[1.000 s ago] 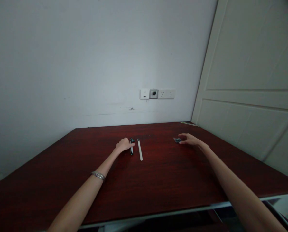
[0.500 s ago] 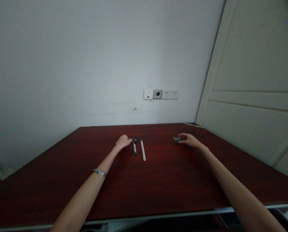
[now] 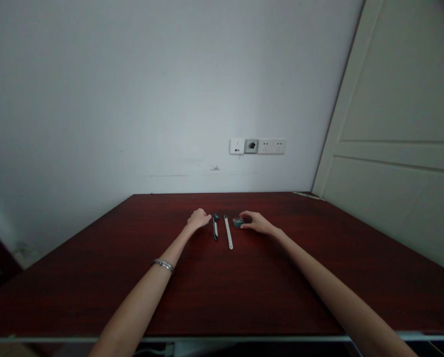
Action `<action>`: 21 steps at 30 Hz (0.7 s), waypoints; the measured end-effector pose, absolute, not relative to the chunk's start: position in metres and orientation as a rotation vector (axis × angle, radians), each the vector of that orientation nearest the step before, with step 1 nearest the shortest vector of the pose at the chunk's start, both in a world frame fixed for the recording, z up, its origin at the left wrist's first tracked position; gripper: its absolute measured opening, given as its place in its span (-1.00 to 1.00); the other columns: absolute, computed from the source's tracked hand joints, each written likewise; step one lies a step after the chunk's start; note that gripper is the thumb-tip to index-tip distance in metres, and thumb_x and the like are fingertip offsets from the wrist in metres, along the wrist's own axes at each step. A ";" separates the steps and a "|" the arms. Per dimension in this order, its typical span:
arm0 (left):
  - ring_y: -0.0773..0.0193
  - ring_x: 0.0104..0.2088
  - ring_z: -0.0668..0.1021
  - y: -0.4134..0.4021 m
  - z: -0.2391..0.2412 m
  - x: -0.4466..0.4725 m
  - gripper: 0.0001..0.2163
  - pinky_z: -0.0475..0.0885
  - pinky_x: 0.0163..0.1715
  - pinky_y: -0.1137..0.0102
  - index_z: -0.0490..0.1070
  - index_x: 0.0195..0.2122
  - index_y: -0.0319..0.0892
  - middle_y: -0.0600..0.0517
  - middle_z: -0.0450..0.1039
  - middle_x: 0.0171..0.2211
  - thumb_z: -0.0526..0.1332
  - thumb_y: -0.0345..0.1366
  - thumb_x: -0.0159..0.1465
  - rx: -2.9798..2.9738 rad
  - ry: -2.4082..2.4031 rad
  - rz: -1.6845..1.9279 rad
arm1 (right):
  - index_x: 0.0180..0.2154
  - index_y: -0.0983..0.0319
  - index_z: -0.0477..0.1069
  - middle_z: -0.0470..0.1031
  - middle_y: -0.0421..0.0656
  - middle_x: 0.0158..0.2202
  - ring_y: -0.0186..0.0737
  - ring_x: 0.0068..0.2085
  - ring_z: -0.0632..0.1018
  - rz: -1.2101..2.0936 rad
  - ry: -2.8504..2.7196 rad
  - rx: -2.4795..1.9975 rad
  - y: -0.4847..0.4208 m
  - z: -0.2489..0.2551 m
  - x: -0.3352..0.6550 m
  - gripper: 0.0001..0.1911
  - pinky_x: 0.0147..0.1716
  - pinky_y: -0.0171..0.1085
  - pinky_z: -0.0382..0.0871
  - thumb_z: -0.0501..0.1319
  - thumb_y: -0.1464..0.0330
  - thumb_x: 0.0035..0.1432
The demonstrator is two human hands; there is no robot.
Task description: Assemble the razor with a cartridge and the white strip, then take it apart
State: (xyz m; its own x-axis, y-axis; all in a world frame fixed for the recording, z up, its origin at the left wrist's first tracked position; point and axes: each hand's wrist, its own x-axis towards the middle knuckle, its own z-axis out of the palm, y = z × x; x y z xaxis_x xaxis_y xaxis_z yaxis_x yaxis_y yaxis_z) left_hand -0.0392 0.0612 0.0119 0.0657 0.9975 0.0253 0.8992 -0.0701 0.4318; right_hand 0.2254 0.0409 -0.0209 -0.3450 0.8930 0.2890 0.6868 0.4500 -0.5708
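My left hand (image 3: 198,218) rests on the table with its fingers curled in and its thumb pointing at a razor (image 3: 216,230); I see nothing in it. The razor, dark with a pale handle and a greenish head at the far end, lies just right of that hand. Beside it is a slim white toothbrush (image 3: 228,234) with dark bristles at the far end. My right hand (image 3: 255,221) grips the right side of a small clear case (image 3: 238,222) with dark green contents, between thumb and fingers. The case is right of the toothbrush's bristle end.
The dark red wooden table (image 3: 274,297) reaches back to a white wall. Wall sockets (image 3: 258,146) sit above its far edge. A pale panelled door (image 3: 396,158) stands at the right. A thin flat strip (image 3: 308,196) lies in the far right corner.
My right hand has brought the clear case leftward, close to the toothbrush. My left hand, the razor and the toothbrush keep their places; the view has turned slightly left.
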 end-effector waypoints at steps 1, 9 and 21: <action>0.21 -0.37 0.52 0.061 0.012 -0.039 -0.75 0.31 -0.41 0.44 0.48 -0.49 -0.22 -0.09 0.51 -0.40 0.09 -0.18 0.11 2.054 1.896 0.456 | -0.11 0.27 0.35 0.47 -0.10 -0.13 -0.22 -0.12 0.47 0.470 -2.142 -1.310 0.042 -0.022 0.223 -0.53 -0.07 -0.24 0.27 0.31 0.29 -0.12; 0.23 -0.44 0.51 0.061 0.008 -0.039 -0.76 0.28 -0.46 0.43 0.47 -0.56 -0.20 -0.06 0.50 -0.45 0.09 -0.21 0.08 2.089 1.835 0.427 | -0.07 0.27 0.35 0.46 -0.09 -0.11 -0.20 -0.11 0.46 0.462 -2.144 -1.288 0.044 -0.027 0.219 -0.49 -0.07 -0.24 0.26 0.31 0.26 -0.12; 0.24 -0.47 0.50 0.062 0.005 -0.037 -0.73 0.27 -0.49 0.44 0.46 -0.57 -0.23 -0.07 0.47 -0.51 0.10 -0.17 0.08 2.133 1.798 0.409 | -0.17 0.23 0.41 0.46 -0.10 -0.18 -0.15 -0.17 0.47 0.520 -2.087 -1.186 0.056 -0.045 0.228 -0.54 -0.11 -0.18 0.31 0.33 0.24 -0.18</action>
State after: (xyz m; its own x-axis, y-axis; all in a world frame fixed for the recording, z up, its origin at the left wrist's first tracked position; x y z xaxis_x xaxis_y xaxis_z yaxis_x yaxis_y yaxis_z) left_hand -0.0368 0.0625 0.0048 0.1664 0.9860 0.0117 0.8941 -0.1559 0.4198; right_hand 0.2284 0.0562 -0.0448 -0.3606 0.8620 0.3563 0.5940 0.5068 -0.6248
